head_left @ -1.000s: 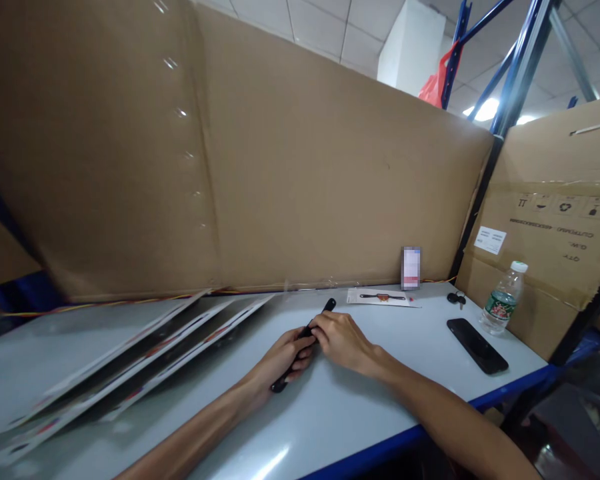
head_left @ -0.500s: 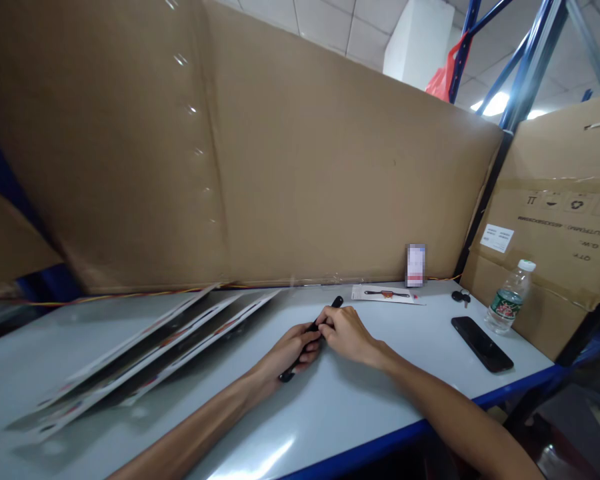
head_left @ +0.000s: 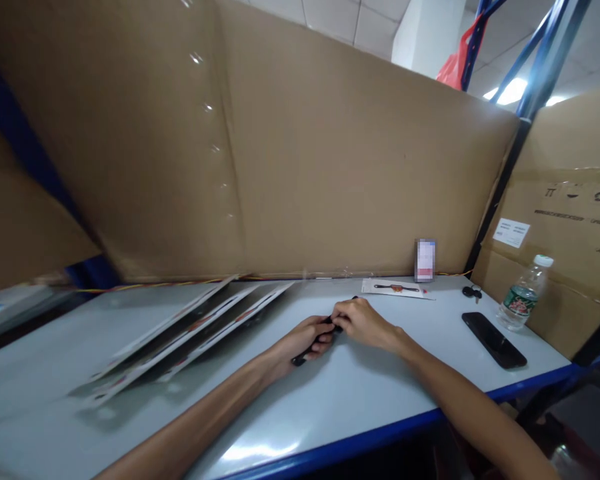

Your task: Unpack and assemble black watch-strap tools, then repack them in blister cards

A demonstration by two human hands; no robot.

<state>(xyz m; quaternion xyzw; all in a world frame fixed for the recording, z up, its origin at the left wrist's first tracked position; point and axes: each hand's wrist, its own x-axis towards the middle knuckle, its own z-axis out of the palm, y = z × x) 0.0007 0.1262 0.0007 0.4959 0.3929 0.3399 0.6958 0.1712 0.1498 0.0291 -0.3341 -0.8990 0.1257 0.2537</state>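
Note:
A slim black bar-shaped piece (head_left: 299, 360) lies slantwise in both my hands, just above the table. My left hand (head_left: 307, 337) is closed around its near part, with the near end sticking out below the fingers. The fingers of my right hand (head_left: 367, 323) pinch it farther along and cover most of its far end. What the right fingertips press on is hidden. Behind my hands lies a white card (head_left: 370, 287) printed with a dark strip and an orange middle. Several similar long cards (head_left: 180, 343) stand tilted to the left.
At the right are a black phone (head_left: 494, 340), a water bottle (head_left: 520, 300) and keys (head_left: 472, 292). Another phone (head_left: 425, 260) leans against the cardboard wall (head_left: 330, 160) at the back. The table (head_left: 380, 400) has a blue front edge; a cardboard box (head_left: 555, 267) stands at right.
The view has shifted slightly, so everything appears farther right. My right hand now covers more of the bar's far end, which stuck out clearly before. Both hands keep hold of it.

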